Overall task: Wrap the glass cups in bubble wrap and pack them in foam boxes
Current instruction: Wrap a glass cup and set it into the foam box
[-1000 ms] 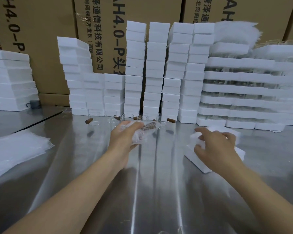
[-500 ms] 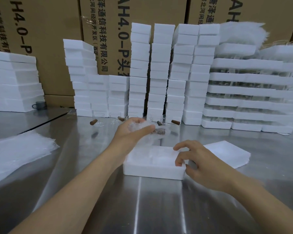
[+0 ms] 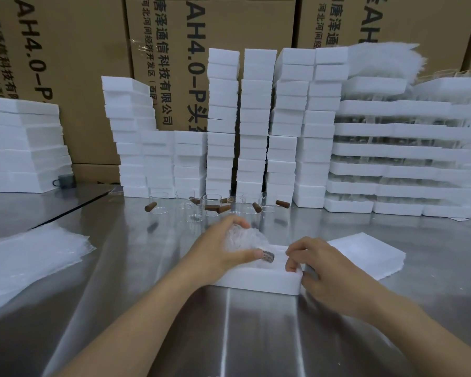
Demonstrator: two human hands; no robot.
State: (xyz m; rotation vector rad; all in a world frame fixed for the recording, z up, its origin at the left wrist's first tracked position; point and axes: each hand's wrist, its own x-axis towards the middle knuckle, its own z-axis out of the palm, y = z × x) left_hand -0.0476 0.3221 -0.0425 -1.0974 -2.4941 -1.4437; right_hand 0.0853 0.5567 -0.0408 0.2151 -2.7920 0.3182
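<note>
My left hand (image 3: 220, 251) grips a glass cup wrapped in bubble wrap (image 3: 242, 240), its brown wooden handle (image 3: 268, 257) poking out to the right, just over the open white foam box (image 3: 256, 281) at the table's middle. My right hand (image 3: 326, 270) holds the box's right end, fingers curled over its rim and thumb on the outer side. The foam lid (image 3: 365, 254) lies flat just right of the box. Several bare glass cups with wooden handles (image 3: 212, 208) stand behind, near the foam stacks.
A pile of bubble wrap sheets (image 3: 30, 259) lies at the left on the steel table (image 3: 256, 336). Tall stacks of foam boxes (image 3: 223, 118) and foam trays (image 3: 405, 159) line the back, in front of cardboard cartons (image 3: 201, 28). A grey mug (image 3: 64, 180) sits far left.
My right hand pulled a foam box to the table's middle, leaving the lid at the right. My left hand lowered the wrapped cup down to the box.
</note>
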